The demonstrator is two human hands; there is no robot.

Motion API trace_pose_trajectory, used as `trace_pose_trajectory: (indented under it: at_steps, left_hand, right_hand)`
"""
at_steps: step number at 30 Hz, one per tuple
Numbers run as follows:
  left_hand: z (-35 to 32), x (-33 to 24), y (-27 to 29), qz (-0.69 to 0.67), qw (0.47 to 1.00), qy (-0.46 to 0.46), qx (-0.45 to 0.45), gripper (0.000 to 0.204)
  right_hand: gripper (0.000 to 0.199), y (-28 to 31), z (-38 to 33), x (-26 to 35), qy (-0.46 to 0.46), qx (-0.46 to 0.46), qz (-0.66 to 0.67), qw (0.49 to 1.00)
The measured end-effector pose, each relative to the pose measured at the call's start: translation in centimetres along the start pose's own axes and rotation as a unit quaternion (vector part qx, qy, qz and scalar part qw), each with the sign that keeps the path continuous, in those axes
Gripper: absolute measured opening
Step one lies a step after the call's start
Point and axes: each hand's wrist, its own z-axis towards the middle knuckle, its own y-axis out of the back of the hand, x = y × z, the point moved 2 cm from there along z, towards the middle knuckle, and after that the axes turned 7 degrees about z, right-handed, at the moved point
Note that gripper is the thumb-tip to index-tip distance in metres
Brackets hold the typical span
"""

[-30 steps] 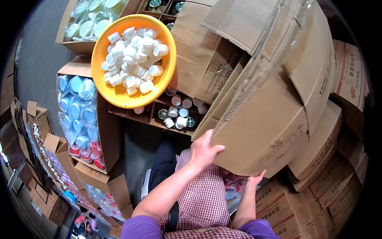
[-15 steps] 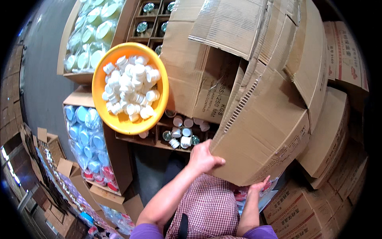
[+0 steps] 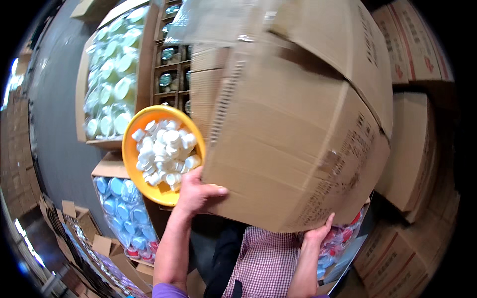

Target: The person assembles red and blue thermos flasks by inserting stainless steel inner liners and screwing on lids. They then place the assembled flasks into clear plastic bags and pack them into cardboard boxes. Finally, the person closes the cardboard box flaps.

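A large brown cardboard box [image 3: 278, 144] fills the middle, tilted, with its flaps spread at the far end. My left hand [image 3: 195, 192] grips its near left edge, thumb lying on the cardboard and the other fingers hidden behind it. At the near right edge, my right hand [image 3: 319, 231] supports the same box from below, some fingertips showing against its side. Just beyond my left hand stands an orange bowl [image 3: 130, 164] of white plastic stoppers [image 3: 166, 151].
Behind the bowl are a carton of bagged pale green cups [image 3: 112, 74] and a divided carton of shiny-topped bottles [image 3: 166, 79]. Bagged blue cups [image 3: 124, 208] stand at left. Bagged red items [image 3: 343, 233] lie below my right hand. Stacked cartons [image 3: 405, 149] line the right side.
Both hands still hold the cardboard box. It has swung left in view, with my left hand moving left toward the bowl, and now covers the compartments of stoppers seen before.
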Motion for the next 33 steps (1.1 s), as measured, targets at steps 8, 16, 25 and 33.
trace_pose_trajectory:
  at_steps: [8, 16, 25, 33]
  left_hand:
    - [9.1, 7.4, 4.1, 0.013, 0.998, -0.019, -0.051, 0.043]
    - [13.1, 6.4, 5.7, 0.036, 0.995, -0.014, -0.096, 0.045]
    - [10.3, 3.3, 2.0, -0.016, 0.991, -0.033, -0.128, 0.036]
    - [5.0, -10.7, 0.1, 0.074, 0.994, -0.031, -0.069, 0.029]
  right_hand:
    - [0.062, -8.4, 6.2, -1.0, -0.035, 0.098, 0.026, 0.994]
    - [0.075, -11.8, 13.5, -4.4, -0.016, 0.155, -0.054, 0.986]
    - [0.065, -4.9, 13.8, -7.8, -0.076, 0.268, 0.069, 0.958]
    - [0.055, -14.9, 15.6, -11.2, -0.031, 0.231, -0.103, 0.967]
